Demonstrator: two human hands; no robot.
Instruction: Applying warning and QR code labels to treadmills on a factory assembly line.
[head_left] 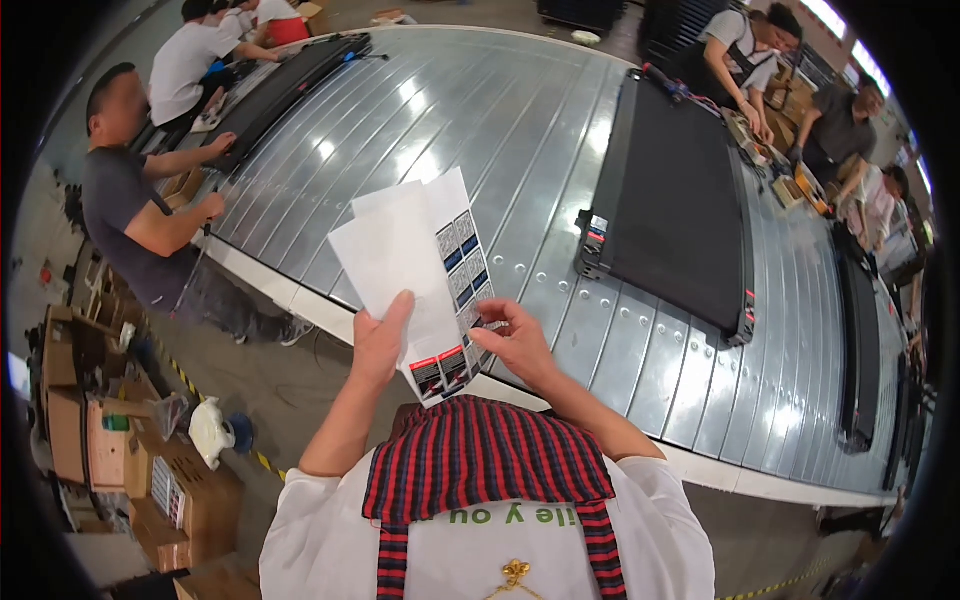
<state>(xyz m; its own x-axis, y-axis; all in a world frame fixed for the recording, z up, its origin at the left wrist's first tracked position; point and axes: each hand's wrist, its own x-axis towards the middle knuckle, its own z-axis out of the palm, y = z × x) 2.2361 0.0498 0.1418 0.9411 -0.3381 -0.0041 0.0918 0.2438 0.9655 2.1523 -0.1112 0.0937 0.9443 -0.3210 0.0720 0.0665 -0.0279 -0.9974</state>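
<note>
My left hand [380,340] grips a fanned stack of white sticker sheets [405,255] from below, thumb pressed on the front sheet. The rear sheet carries rows of small blue, grey and red-and-black labels [462,262]. My right hand [512,338] pinches the right edge of that label sheet, fingertips on one of the lower labels. Both hands are held up in front of my chest, over the near edge of a wide ribbed metal conveyor [480,130]. A large flat black machine deck [670,200] lies on the conveyor to the right of my hands.
A person in a dark shirt [130,215] works at the conveyor's left edge, others at the far left and far right. A second black deck [290,80] lies at the back left. Cardboard boxes [150,470] stand on the floor to my left, beside striped floor tape.
</note>
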